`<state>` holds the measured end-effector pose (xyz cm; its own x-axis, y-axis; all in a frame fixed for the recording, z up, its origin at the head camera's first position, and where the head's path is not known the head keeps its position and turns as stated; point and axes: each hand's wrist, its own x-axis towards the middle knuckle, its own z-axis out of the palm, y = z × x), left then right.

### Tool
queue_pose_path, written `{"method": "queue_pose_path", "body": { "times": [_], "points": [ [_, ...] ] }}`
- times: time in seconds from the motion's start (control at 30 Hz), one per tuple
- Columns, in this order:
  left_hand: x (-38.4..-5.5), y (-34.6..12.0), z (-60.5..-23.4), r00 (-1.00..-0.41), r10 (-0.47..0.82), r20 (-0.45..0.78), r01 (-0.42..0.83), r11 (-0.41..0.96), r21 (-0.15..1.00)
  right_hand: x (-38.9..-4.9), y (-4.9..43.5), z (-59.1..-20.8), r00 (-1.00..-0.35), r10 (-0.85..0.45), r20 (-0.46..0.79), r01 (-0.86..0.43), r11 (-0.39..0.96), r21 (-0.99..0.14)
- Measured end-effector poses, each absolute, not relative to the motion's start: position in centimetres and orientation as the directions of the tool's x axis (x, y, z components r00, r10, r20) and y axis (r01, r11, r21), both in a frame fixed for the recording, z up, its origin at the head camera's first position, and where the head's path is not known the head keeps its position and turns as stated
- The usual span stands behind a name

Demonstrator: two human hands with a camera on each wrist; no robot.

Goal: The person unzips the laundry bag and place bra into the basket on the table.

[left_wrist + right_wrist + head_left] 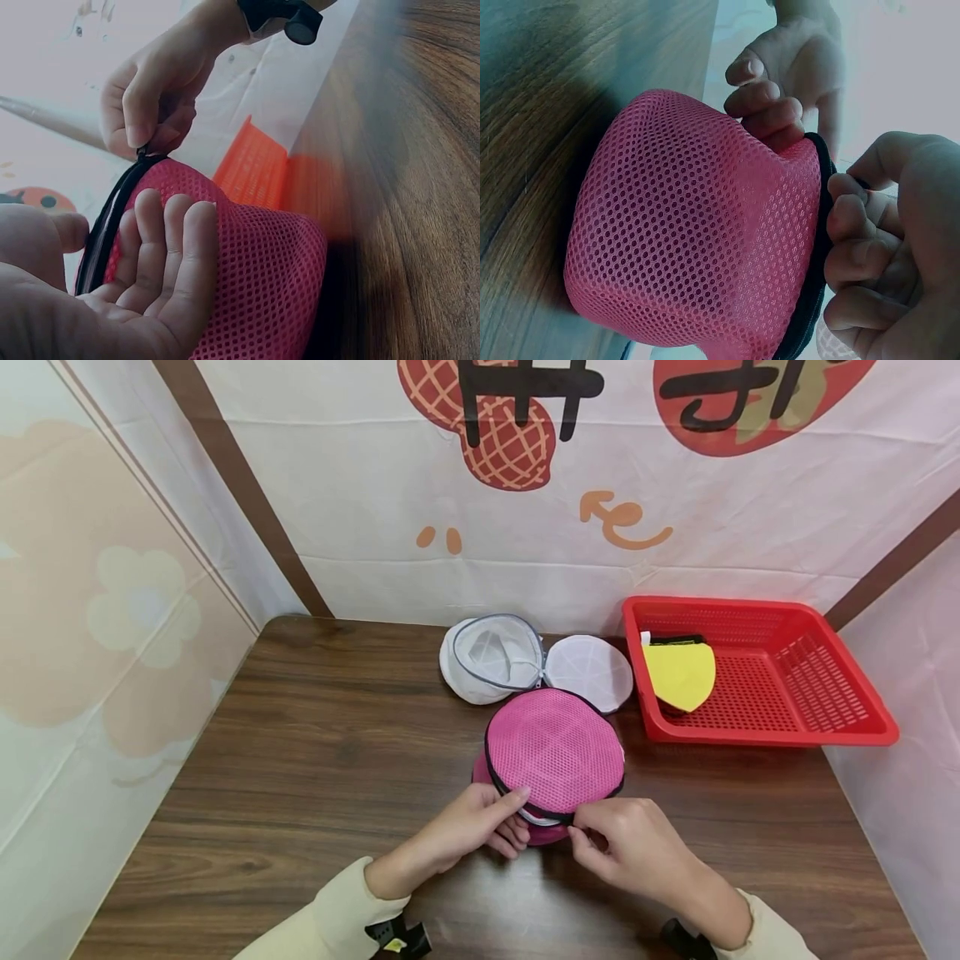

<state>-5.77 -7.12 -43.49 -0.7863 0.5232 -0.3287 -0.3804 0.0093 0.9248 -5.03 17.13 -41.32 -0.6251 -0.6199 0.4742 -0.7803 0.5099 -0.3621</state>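
A round pink mesh laundry bag [557,747] with a black-edged lid stands on the table in front of the person. My left hand [476,821] grips its near left rim, thumb on the lid and fingers curled under the edge. At the front of the rim, my right hand [637,843] pinches the zipper pull, which shows as a small dark tab at the fingertips in the left wrist view. The black zipper [112,217] runs along the rim between the hands. In the right wrist view, the mesh side [682,217] bulges out, slightly creased near the rim.
Behind the pink bag lies a white mesh bag [468,672] with grey trim, its round lid [588,672] folded out to the right. A red plastic basket [757,735] at the back right holds a yellow item [681,675] and something black. A printed cloth hangs behind the wooden table [300,777].
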Motion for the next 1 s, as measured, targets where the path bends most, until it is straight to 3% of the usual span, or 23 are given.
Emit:
{"method": "queue_pose_path", "body": {
  "times": [0.37,0.67,1.0],
  "points": [
    [-5.8,-7.1,-43.5,-0.826,0.478,-0.297,-0.344,-0.011,0.939,-5.0,16.6,-41.1,-0.604,-0.646,0.466,-0.797,0.487,-0.357],
    [-5.7,-7.2,-43.5,-0.771,0.55,-0.32,-0.343,0.065,0.937,-5.1,16.2,-41.3,-0.603,-0.657,0.453,-0.797,0.475,-0.372],
    [-5.7,-6.8,-43.6,-0.784,0.537,-0.31,-0.333,0.058,0.941,-5.2,15.8,-41.6,-0.553,-0.678,0.485,-0.833,0.458,-0.309]
  ]
}}
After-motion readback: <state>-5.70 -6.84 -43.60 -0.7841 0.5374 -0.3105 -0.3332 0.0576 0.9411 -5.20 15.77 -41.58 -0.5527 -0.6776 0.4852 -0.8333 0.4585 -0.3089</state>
